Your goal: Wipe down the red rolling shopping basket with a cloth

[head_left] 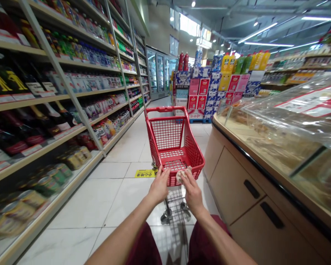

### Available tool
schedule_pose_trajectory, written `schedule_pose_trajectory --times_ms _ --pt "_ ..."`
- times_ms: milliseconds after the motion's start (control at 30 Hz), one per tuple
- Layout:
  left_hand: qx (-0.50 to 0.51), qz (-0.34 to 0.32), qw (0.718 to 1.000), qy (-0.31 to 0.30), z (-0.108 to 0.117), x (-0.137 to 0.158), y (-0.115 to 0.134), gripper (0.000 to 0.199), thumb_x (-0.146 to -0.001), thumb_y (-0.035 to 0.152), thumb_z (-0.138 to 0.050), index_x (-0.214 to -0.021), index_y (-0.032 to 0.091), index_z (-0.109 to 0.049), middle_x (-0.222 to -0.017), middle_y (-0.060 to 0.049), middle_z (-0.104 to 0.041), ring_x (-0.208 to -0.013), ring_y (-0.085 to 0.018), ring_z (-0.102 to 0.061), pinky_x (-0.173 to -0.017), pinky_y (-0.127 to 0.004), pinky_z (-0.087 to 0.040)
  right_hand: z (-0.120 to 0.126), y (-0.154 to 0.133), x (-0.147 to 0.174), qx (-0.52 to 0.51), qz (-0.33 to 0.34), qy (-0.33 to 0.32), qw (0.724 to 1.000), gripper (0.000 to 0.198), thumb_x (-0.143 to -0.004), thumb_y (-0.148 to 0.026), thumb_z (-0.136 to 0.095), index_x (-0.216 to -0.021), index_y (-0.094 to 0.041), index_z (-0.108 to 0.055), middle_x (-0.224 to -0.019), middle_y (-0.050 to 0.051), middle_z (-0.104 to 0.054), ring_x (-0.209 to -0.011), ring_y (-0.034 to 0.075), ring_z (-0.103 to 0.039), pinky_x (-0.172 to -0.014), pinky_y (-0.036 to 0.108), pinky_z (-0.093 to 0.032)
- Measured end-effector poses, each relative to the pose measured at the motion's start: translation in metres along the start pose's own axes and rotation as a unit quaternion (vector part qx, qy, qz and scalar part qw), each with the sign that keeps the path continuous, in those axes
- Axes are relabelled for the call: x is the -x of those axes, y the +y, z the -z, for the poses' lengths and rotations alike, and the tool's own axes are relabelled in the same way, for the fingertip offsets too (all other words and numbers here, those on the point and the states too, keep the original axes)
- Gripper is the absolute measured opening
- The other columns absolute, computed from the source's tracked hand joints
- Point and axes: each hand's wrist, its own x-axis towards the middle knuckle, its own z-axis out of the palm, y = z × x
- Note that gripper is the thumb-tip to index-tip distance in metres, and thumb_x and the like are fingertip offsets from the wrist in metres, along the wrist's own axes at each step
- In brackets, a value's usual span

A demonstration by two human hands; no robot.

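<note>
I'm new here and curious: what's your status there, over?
Left grip on near edge of red cart. Right grip holding crumpled pale cloth at same edge. Display counter close on the right, beside cart.

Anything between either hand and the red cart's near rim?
Right hand: yes, a crumpled whitish cloth, held at the near rim of the red shopping cart. Left hand: nothing visible; it rests on that rim, left of the cloth.

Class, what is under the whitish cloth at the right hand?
The whitish cloth lies against the near edge of the red shopping cart; red plastic shows beside it. The patch directly beneath cannot be seen: the cloth and right hand cover it.
</note>
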Motion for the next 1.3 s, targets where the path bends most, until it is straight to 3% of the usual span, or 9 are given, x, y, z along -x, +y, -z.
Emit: schedule_pose_trajectory --times_ms 233,433,600,733,833,933,1100,1167,1300 --pt "0.030 0.023 0.999 -0.006 0.002 -0.001 0.000 0.069 -0.063 0.001 -0.035 -0.131 0.009 -0.026 -0.139 -0.006 -0.031 -0.132 -0.019 -0.002 -0.106 -0.035 -0.025 -0.019 -0.008 0.011 0.030 0.043 -0.084 0.995 0.036 -0.081 -0.006 -0.038 -0.105 -0.020 -0.061 -0.114 0.009 -0.058 -0.115 0.019 -0.045 -0.089 0.034 -0.047" --pt "0.016 0.025 0.999 0.014 0.000 0.000 0.000 0.068 -0.063 0.000 -0.035 -0.130 0.010 -0.029 -0.137 -0.007 -0.034 -0.132 -0.018 -0.005 -0.106 -0.036 -0.024 -0.003 0.002 -0.006 0.019 0.031 0.007 0.999 0.041 -0.082 -0.006 -0.037 -0.116 -0.022 -0.053 -0.128 0.007 -0.046 -0.124 0.017 -0.033 -0.099 0.039 -0.037" --pt "-0.037 0.023 0.999 0.016 -0.001 0.001 0.004 0.061 -0.068 0.003 -0.034 -0.128 0.012 -0.034 -0.134 -0.008 -0.039 -0.131 -0.022 -0.012 -0.105 -0.042 -0.024 0.002 0.004 -0.007 0.028 0.062 -0.009 0.998 0.041 -0.080 -0.003 -0.036 -0.111 -0.021 -0.057 -0.122 0.007 -0.052 -0.120 0.016 -0.039 -0.094 0.034 -0.043" --pt "-0.059 0.020 0.997 0.037 -0.003 0.002 0.006 0.060 -0.069 0.003 -0.032 -0.129 0.012 -0.034 -0.135 -0.007 -0.038 -0.131 -0.022 -0.011 -0.105 -0.040 -0.025 0.003 -0.020 -0.033 0.020 0.056 0.011 0.998 0.038 -0.082 -0.006 -0.037 -0.114 -0.018 -0.054 -0.127 0.010 -0.047 -0.122 0.018 -0.036 -0.098 0.038 -0.037" --pt "-0.082 0.022 0.996 0.019 -0.002 0.004 0.008 0.064 -0.068 0.002 -0.032 -0.130 0.012 -0.030 -0.137 -0.007 -0.035 -0.131 -0.022 -0.010 -0.104 -0.041 -0.026 -0.001 -0.029 -0.053 0.039 0.058 -0.007 0.998 0.035 -0.083 -0.008 -0.037 -0.109 -0.018 -0.058 -0.120 0.009 -0.053 -0.118 0.018 -0.042 -0.097 0.036 -0.039" --pt "-0.110 0.035 0.993 0.000 0.000 0.006 0.009 0.066 -0.067 0.001 -0.031 -0.131 0.016 -0.028 -0.138 -0.005 -0.032 -0.132 -0.022 -0.009 -0.103 -0.047 -0.024 0.011 -0.008 -0.060 0.059 0.041 -0.033 0.997 0.032 -0.082 -0.011 -0.040 -0.104 -0.022 -0.061 -0.116 0.004 -0.057 -0.115 0.016 -0.045 -0.097 0.032 -0.039" --pt "-0.137 0.024 0.990 0.017 -0.004 0.007 0.011 0.066 -0.068 0.000 -0.030 -0.131 0.019 -0.028 -0.139 -0.003 -0.032 -0.132 -0.023 -0.009 -0.103 -0.051 -0.020 0.053 0.040 -0.061 0.098 -0.053 0.017 0.994 0.034 -0.082 -0.013 -0.035 -0.104 -0.018 -0.061 -0.119 0.010 -0.053 -0.116 0.022 -0.044 -0.096 0.041 -0.038" --pt "-0.143 0.022 0.989 0.019 -0.008 0.006 0.013 0.064 -0.069 0.002 -0.031 -0.131 0.018 -0.029 -0.139 -0.004 -0.031 -0.131 -0.025 -0.011 -0.102 -0.052 -0.019 0.049 0.032 -0.058 0.102 -0.068 0.016 0.992 0.034 -0.082 -0.012 -0.035 -0.104 -0.018 -0.061 -0.120 0.010 -0.052 -0.115 0.021 -0.044 -0.096 0.038 -0.039" --pt "-0.156 0.015 0.987 0.022 -0.010 0.005 0.014 0.062 -0.071 0.004 -0.031 -0.131 0.017 -0.029 -0.139 -0.004 -0.030 -0.131 -0.026 -0.011 -0.102 -0.053 -0.019 0.014 -0.007 -0.048 0.074 -0.028 -0.032 0.996 0.037 -0.079 -0.008 -0.040 -0.106 -0.024 -0.060 -0.123 0.003 -0.051 -0.117 0.016 -0.042 -0.097 0.030 -0.038"
